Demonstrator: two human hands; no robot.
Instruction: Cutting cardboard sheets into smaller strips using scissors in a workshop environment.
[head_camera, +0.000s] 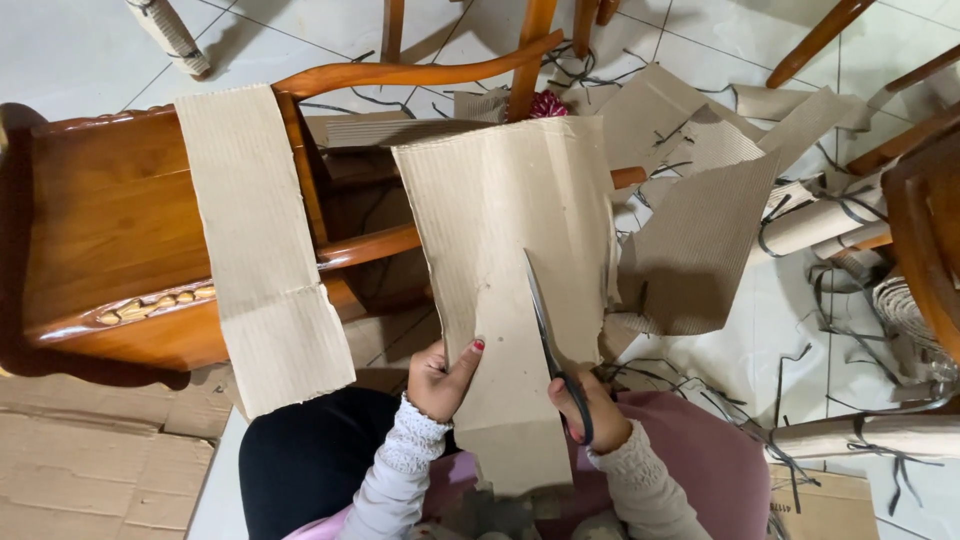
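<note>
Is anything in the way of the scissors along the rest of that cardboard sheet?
Nothing visible. The scissors in the right hand are cutting up the cardboard sheet, which the left hand grips at its left edge, clear of the blades. The surface ahead of the tips is bare; the chair rail passes behind the sheet.

Upright brown cardboard sheet (500, 250), partly cut

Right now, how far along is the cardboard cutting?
Looks done: a cut cardboard strip drapes over the wooden chair, and thin offcuts litter the floor. In hand: the left hand steadies the cardboard sheet while the right hand works the scissors partway up it. Left: the uncut upper sheet.
</note>
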